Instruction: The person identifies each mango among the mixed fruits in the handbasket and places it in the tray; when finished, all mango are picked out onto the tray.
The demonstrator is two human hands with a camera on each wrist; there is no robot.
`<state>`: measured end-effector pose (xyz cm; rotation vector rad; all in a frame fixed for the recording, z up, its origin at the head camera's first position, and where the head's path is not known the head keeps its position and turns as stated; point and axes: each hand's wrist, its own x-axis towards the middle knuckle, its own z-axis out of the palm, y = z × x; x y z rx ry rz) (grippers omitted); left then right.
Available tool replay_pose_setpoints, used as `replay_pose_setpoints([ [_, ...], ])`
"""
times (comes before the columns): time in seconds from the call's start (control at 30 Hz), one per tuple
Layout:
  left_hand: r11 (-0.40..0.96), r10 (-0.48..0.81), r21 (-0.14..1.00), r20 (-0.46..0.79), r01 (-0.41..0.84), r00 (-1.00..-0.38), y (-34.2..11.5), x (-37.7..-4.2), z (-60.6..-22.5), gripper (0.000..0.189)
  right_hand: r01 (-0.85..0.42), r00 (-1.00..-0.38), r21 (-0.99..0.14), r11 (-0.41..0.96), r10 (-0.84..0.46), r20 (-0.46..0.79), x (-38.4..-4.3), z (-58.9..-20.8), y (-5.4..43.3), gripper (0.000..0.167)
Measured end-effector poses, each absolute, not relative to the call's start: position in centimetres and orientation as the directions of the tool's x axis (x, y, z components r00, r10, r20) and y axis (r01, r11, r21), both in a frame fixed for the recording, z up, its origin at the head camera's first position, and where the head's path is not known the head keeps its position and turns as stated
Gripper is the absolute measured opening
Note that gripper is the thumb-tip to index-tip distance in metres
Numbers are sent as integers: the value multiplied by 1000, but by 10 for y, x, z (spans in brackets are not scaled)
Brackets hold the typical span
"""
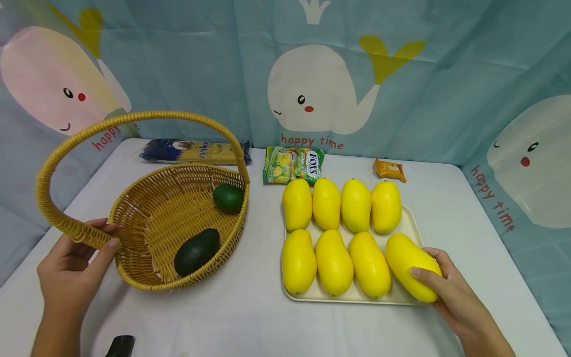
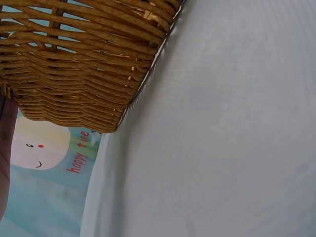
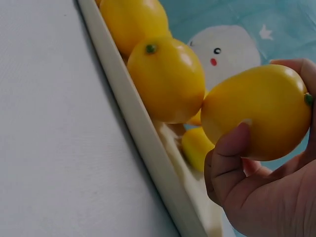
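My left hand (image 1: 73, 270) grips the wicker basket (image 1: 171, 213) at the left, its thumb and fingers around the foot of the tall handle. Two dark green oval fruits, perhaps avocados, lie inside: one fruit (image 1: 196, 252) near the front, another (image 1: 228, 198) against the right wall. In the left wrist view the basket's woven outer side (image 2: 84, 64) fills the top left. My right hand (image 1: 464, 297) holds a yellow mango (image 1: 412, 267), thumb on the near side, over the right front of a cream tray (image 1: 312, 297). Several more mangoes (image 1: 333, 263) lie in two rows there.
Along the back lie a blue-and-yellow pasta packet (image 1: 196, 152), a green candy bag (image 1: 292, 165) and a small orange wrapped snack (image 1: 390, 170). A black object (image 1: 121, 346), cut off by the frame, is at the front left. A whale-print curtain (image 1: 200, 64) hangs behind the white table.
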<state>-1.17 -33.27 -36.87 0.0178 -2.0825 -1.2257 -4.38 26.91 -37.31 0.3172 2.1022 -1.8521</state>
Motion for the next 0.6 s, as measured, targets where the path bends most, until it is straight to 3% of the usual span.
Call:
replay_pose_setpoints([
  [0.43, 581, -369, 785, 490, 216, -790, -330, -10, -362, 43, 407, -908, -892, 197, -21, -419, -46, -379, 268, 40],
  [0.6, 577, -359, 784, 496, 229, -791, -332, -9, -362, 43, 407, -902, -871, 276, -29, -430, -47, -378, 268, 51],
])
